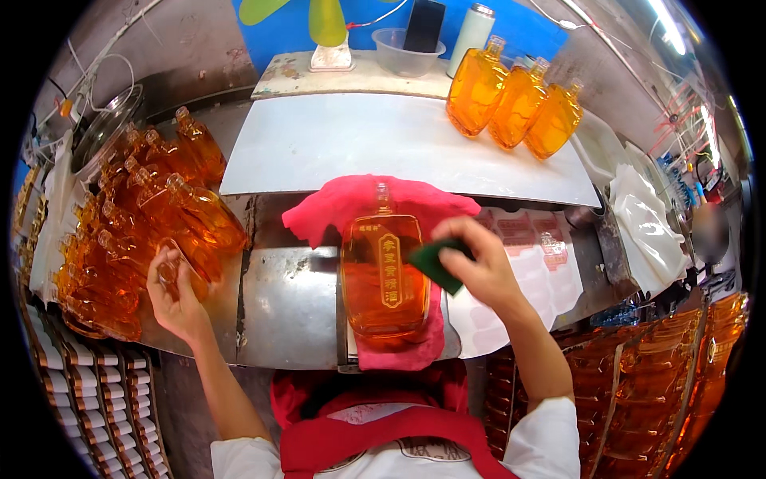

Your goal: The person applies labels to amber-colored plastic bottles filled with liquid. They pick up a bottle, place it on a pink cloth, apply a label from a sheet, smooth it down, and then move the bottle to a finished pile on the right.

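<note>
A flat glass bottle of amber liquid with gold markings lies face up on a pink cloth in front of me, its neck pointing away. At its right side, my right hand pinches a dark green flat pad, whose edge reaches the bottle's face. To the left, my left hand has its curled fingers and thumb around the end of another amber bottle at the near edge of a pile; the fingers partly cover it.
Many amber bottles lie heaped at the left. Three more stand on a white board at the back right. A sheet of labels lies right of the cloth. Filled crates flank me on the right, near a plastic bag.
</note>
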`<state>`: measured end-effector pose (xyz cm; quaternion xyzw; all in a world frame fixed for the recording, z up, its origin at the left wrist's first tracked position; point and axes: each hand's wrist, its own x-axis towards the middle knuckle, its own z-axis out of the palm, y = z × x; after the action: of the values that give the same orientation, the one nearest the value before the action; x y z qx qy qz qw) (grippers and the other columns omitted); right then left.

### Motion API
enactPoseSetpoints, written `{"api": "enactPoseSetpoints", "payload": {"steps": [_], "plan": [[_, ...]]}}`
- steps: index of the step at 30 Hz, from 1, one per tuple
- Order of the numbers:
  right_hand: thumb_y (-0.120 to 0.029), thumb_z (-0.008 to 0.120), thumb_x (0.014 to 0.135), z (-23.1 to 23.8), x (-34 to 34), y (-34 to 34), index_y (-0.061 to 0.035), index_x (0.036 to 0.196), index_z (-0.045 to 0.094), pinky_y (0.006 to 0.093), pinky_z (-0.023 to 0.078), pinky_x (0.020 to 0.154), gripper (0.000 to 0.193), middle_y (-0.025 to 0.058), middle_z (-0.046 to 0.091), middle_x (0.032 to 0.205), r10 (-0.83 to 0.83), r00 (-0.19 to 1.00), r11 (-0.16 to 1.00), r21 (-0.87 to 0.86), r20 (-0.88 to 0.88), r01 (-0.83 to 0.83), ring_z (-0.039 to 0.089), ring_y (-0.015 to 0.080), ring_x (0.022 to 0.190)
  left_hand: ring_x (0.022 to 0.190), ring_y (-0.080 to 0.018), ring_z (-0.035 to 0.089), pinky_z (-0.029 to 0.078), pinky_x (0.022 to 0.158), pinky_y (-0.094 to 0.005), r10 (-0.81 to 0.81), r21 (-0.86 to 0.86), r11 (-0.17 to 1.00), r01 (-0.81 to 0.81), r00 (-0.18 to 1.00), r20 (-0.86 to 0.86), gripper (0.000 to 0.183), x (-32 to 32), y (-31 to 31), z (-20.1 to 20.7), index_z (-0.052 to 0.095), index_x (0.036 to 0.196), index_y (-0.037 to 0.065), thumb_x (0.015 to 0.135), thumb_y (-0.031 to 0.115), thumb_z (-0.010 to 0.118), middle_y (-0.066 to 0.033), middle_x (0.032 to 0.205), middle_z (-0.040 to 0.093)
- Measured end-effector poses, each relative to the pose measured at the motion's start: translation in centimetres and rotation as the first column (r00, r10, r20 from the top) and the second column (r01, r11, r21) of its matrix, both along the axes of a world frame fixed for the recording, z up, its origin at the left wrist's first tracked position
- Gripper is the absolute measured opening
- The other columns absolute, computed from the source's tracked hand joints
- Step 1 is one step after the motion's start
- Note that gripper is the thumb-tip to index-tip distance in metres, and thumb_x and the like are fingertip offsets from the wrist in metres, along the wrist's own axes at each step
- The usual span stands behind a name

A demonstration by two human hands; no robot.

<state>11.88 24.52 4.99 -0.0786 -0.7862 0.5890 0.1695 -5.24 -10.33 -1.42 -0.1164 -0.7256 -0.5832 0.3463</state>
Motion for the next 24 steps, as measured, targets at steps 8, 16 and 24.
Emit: {"api": "enactPoseSetpoints", "payload": {"steps": [8, 16, 24], "plan": [[-0.028, 0.066, 0.080, 0.7, -11.9, 0.4, -0.0053, 0.089, 0.069, 0.0449, 0.051, 0.077, 0.025, 0.0186, 0.069, 0.084, -0.037, 0.977, 0.740, 0.662, 0.209, -0.114, 0.066, 0.0369, 0.084, 0.108, -0.0190, 0.057, 0.041, 0.099, -0.0325, -0.678, 0.169, 0.734, 0.658, 0.692, 0.248, 0.034, 4.5, 0.4, 3.8, 0.052, 0.120, -0.001, 0.090, 0.009, 0.063, -0.0100, 0.108, 0.061], [-0.026, 0.072, 0.084, 6.9, -1.1, 2.2, -0.0028, 0.082, 0.067, 0.0260, 0.043, 0.056, 0.024, 0.0054, 0.061, 0.065, 0.247, 0.960, 0.868, 0.411, 0.131, -0.279, 0.055, 0.0094, 0.059, 0.125, -0.0253, 0.046, 0.038, 0.106, -0.0348, -0.415, -0.195, 0.890, 0.413, 0.909, 0.034, 0.068, 7.5, 1.1, -1.1, 0.035, 0.140, 0.001, 0.079, 0.002, 0.066, -0.0150, 0.140, 0.041], [-0.004, 0.073, 0.081, 8.0, 9.8, 6.1, -0.0002, 0.068, 0.064, 0.0194, 0.040, 0.055, 0.016, -0.0019, 0.061, 0.066, -0.464, 0.837, 0.781, 0.314, -0.288, 0.541, 0.051, 0.0025, 0.061, 0.117, -0.0233, 0.050, 0.045, 0.099, -0.0354, -0.291, -0.055, 0.951, 0.303, 0.944, 0.157, 0.070, 6.4, 1.8, -4.2, 0.034, 0.141, 0.001, 0.081, 0.003, 0.072, -0.0112, 0.133, 0.043]]}}
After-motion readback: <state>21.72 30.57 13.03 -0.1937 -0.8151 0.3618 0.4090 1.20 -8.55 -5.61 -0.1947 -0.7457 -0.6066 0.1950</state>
